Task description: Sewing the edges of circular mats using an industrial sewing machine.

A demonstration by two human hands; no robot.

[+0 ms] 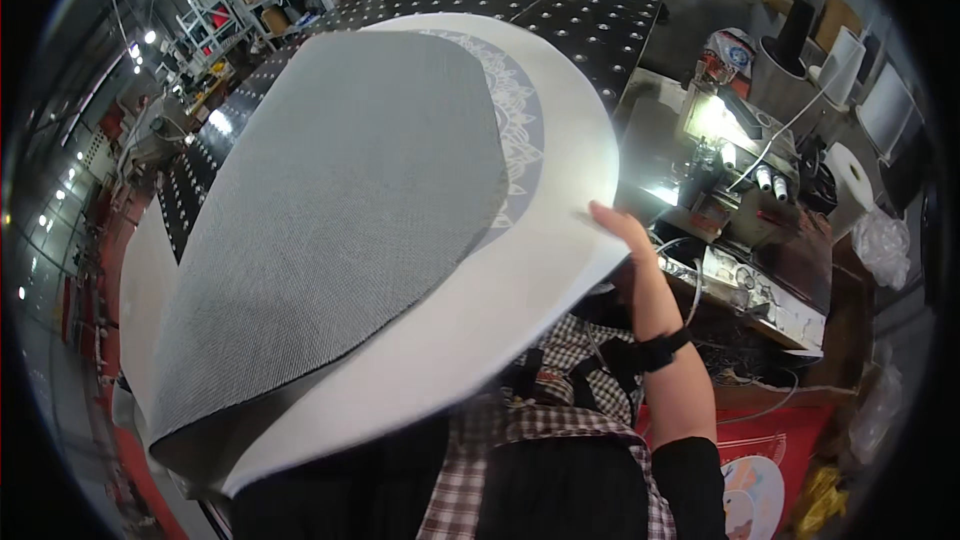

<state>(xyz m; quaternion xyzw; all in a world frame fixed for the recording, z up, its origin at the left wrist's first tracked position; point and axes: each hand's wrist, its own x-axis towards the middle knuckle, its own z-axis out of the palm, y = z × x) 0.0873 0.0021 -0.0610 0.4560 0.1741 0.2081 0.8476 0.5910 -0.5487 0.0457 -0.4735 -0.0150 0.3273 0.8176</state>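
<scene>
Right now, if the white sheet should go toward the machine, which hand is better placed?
Probably the right hand: it grips the edge of the white sheet, on the side near the machine. The left hand is not in view.

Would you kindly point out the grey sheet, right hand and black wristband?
Grey sheet (345,185): head view, broad textured face.
Right hand (630,235): head view, its middle.
Black wristband (660,349): head view, outer face.
</scene>
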